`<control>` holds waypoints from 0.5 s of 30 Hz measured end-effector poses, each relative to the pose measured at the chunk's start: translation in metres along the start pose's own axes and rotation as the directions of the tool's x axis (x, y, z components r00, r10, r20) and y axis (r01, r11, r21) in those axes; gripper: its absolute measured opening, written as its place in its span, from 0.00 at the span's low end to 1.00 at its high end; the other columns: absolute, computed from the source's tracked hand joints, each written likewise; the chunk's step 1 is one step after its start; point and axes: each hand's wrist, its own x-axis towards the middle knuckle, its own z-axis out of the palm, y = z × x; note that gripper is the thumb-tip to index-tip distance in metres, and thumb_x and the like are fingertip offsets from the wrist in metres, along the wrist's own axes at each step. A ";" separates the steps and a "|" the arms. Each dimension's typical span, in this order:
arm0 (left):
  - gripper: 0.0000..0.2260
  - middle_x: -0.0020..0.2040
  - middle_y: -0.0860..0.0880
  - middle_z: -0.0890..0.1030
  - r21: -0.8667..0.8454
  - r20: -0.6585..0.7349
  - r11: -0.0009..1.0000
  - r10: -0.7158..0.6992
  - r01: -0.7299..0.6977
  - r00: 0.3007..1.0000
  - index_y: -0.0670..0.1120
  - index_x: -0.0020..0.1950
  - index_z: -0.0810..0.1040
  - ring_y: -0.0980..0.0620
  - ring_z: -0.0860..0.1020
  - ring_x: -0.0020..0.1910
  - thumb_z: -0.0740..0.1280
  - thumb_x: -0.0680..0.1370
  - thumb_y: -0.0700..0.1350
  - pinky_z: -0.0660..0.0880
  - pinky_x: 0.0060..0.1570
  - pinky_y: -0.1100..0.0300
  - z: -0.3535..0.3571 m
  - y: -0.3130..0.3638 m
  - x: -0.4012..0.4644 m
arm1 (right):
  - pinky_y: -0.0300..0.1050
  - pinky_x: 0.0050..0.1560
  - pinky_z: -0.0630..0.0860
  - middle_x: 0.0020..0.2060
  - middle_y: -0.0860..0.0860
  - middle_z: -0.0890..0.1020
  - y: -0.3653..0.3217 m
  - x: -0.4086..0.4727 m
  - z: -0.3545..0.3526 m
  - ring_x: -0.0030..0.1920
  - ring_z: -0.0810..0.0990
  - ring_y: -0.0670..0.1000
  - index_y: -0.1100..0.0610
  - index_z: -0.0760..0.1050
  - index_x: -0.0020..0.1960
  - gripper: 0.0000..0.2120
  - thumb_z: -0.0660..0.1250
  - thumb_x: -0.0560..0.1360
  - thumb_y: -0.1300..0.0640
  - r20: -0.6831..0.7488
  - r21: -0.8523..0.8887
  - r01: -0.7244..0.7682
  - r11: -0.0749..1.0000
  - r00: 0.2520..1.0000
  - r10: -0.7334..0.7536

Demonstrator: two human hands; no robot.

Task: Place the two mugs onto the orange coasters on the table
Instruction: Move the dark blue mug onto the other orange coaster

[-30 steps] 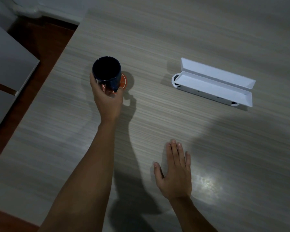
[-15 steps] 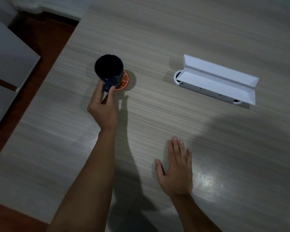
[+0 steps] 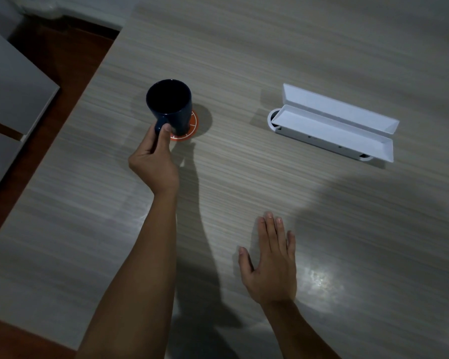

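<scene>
A dark blue mug [image 3: 170, 106] stands upright over an orange coaster [image 3: 189, 128] at the table's left middle; only the coaster's right rim shows. My left hand [image 3: 154, 159] grips the mug's handle with thumb and fingers from the near side. Near the front of the table, my right hand [image 3: 271, 263] lies flat, palm down, fingers apart, holding nothing. I see only one mug and one coaster in this view.
A white open-lidded cable box [image 3: 335, 124] is set into the grey wood-grain table [image 3: 244, 47] at the right. The table's left edge [image 3: 70, 117] runs diagonally, with reddish floor and grey furniture [image 3: 8, 94] beyond it.
My left hand has slid back from around the mug's body to its handle. The mug has settled on the coaster. My right hand has stayed flat in place.
</scene>
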 end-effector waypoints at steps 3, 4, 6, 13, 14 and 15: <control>0.13 0.55 0.41 0.88 -0.001 0.009 1.000 0.000 0.000 1.000 0.38 0.61 0.85 0.47 0.86 0.57 0.75 0.77 0.40 0.82 0.60 0.51 0.005 0.000 0.002 | 0.62 0.82 0.52 0.84 0.52 0.55 0.000 0.000 -0.001 0.85 0.48 0.53 0.56 0.52 0.84 0.37 0.54 0.81 0.38 0.004 -0.003 0.001 1.000 1.000 -0.001; 0.13 0.55 0.42 0.88 0.006 0.009 1.000 0.005 -0.006 1.000 0.39 0.61 0.85 0.49 0.86 0.56 0.75 0.77 0.40 0.82 0.60 0.53 0.006 0.000 0.003 | 0.62 0.82 0.52 0.84 0.52 0.55 -0.001 0.000 -0.001 0.85 0.48 0.53 0.56 0.52 0.84 0.37 0.53 0.81 0.38 0.003 -0.002 0.002 1.000 1.000 -0.002; 0.14 0.55 0.43 0.88 0.006 0.000 1.000 0.009 -0.009 1.000 0.39 0.62 0.85 0.51 0.86 0.56 0.75 0.77 0.40 0.82 0.59 0.56 0.009 -0.002 0.006 | 0.62 0.82 0.52 0.84 0.52 0.55 -0.001 0.000 -0.001 0.85 0.48 0.53 0.56 0.53 0.84 0.37 0.53 0.81 0.38 0.000 0.003 0.001 1.000 1.000 -0.001; 0.14 0.55 0.43 0.88 0.011 -0.030 0.999 0.038 -0.038 0.999 0.39 0.62 0.84 0.53 0.86 0.55 0.75 0.77 0.40 0.81 0.56 0.63 0.010 -0.012 0.011 | 0.61 0.82 0.52 0.85 0.51 0.54 0.001 0.000 0.002 0.85 0.46 0.52 0.54 0.50 0.84 0.37 0.53 0.81 0.37 0.010 -0.003 0.001 1.000 1.000 -0.001; 0.14 0.55 0.43 0.88 0.007 -0.033 0.999 0.042 -0.042 0.999 0.39 0.61 0.84 0.54 0.86 0.55 0.76 0.76 0.40 0.81 0.55 0.63 0.010 -0.012 0.010 | 0.61 0.82 0.51 0.85 0.51 0.54 0.001 0.000 0.002 0.85 0.47 0.52 0.54 0.50 0.84 0.37 0.53 0.81 0.37 0.007 -0.005 0.003 1.000 1.000 -0.003; 0.14 0.55 0.44 0.88 0.004 -0.037 0.999 0.043 -0.043 0.998 0.39 0.61 0.84 0.54 0.86 0.55 0.76 0.76 0.41 0.81 0.55 0.63 0.009 -0.014 0.011 | 0.61 0.83 0.51 0.85 0.51 0.54 0.002 0.000 0.002 0.85 0.47 0.52 0.54 0.50 0.84 0.37 0.53 0.82 0.37 0.006 -0.007 0.002 1.000 1.000 -0.002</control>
